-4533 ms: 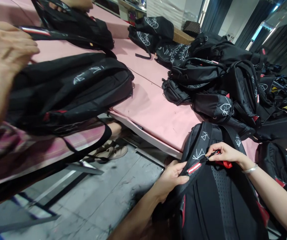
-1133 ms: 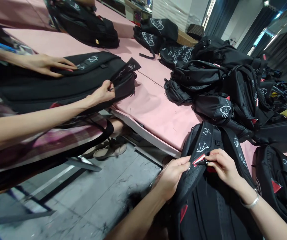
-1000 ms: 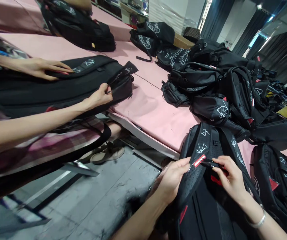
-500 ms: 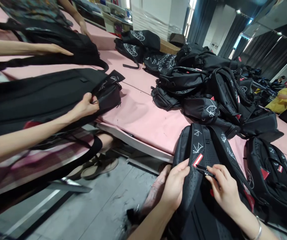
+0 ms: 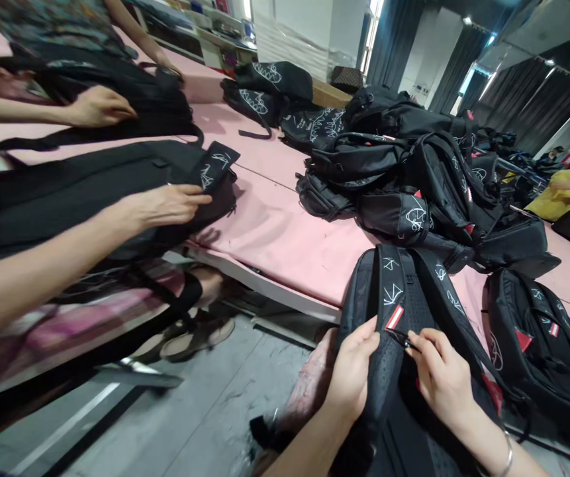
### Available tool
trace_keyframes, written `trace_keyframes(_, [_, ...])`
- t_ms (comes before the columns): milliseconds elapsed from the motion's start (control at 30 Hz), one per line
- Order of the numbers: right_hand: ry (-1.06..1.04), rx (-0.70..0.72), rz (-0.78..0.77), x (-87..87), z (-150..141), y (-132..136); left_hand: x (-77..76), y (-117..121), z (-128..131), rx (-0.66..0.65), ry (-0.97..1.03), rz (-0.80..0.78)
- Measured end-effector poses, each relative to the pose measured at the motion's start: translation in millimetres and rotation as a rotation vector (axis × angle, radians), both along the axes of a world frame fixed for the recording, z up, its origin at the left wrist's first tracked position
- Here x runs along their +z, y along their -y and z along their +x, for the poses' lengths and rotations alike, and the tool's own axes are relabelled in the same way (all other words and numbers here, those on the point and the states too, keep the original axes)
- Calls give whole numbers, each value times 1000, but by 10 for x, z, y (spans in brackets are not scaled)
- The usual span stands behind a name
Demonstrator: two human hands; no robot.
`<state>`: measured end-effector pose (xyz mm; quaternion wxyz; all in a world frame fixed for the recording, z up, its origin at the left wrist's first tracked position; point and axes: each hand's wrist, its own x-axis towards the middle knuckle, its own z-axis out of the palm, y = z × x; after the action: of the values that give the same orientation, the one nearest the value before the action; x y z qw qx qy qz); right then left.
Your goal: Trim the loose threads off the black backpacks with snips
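Note:
A black backpack (image 5: 357, 298) lies in front of me with its padded back and shoulder straps upward. My left hand (image 5: 351, 371) pinches the edge of the left shoulder strap (image 5: 382, 371), thumb and fingers closed on it. Small black thread snips (image 5: 398, 337) are held in my right hand (image 5: 442, 381), its fingers curled round the handles. Their tips are at the strap, just below a red-and-white label (image 5: 394, 317). White line drawings mark the strap above that label. Whether a thread lies between the blades is too small to tell.
Black backpacks (image 5: 359, 156) are heaped on the pink-covered table (image 5: 275, 225); another backpack (image 5: 537, 351) lies at my right. Co-workers' hands (image 5: 165, 204) handle black bags (image 5: 81, 185) at left. A gap between tables shows the grey floor (image 5: 225, 397). Someone in yellow (image 5: 560, 192) sits far right.
The snips' tips have dropped slightly below the label, with my right hand still around them. My left hand keeps its hold. A co-worker's pinching hand at left has straightened its fingers over a bag.

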<state>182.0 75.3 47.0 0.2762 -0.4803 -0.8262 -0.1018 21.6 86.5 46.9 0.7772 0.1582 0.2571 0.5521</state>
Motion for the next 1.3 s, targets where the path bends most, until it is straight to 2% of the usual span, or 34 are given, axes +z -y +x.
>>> trace_keyframes(267, [43, -1, 16, -47, -11, -45, -22, 0, 47, 40, -33, 31])
trace_keyframes(400, [-93, 55, -72, -10, -36, -61, -29, 19, 14, 49, -74, -10])
trace_keyframes(467, [-200, 91, -115, 27, -8, -66, -54, 19, -70, 49, -156, -13])
trace_keyframes(533, [-255, 108, -145, 60, 64, -69, -116, -6, -219, 12, -350, 67])
trace_keyframes(600, [-265, 83, -194, 81, 189, -74, -227, -65, -427, -42, -661, 240])
trace_keyframes(667, [-270, 8, -268, 92, 365, -80, -376, -155, -667, -57, -1010, 407])
trace_keyframes(733, [-274, -109, -317, 94, 582, -82, -529, -253, -898, -41, -1283, 489])
trace_keyframes(833, [-200, -289, -323, 78, 937, -69, -695, -351, -1122, -20, -1515, 595])
trace_keyframes(900, [-88, -372, -326, 41, 1145, -50, -747, -360, -1144, 24, -1626, 698])
trace_keyframes(1033, [123, -418, -328, -94, 1373, -18, -766, -307, -948, 234, -1803, 865])
trace_keyframes(1133, [150, -411, -313, -153, 1393, -23, -738, -309, -791, 302, -1828, 923])
trace_keyframes(1233, [-53, -406, -394, -75, 1377, -69, -649, -365, -756, 289, -1757, 881])
trace_keyframes(1300, [-370, -333, -590, 48, 1377, -125, -535, -415, -788, 257, -1668, 763])
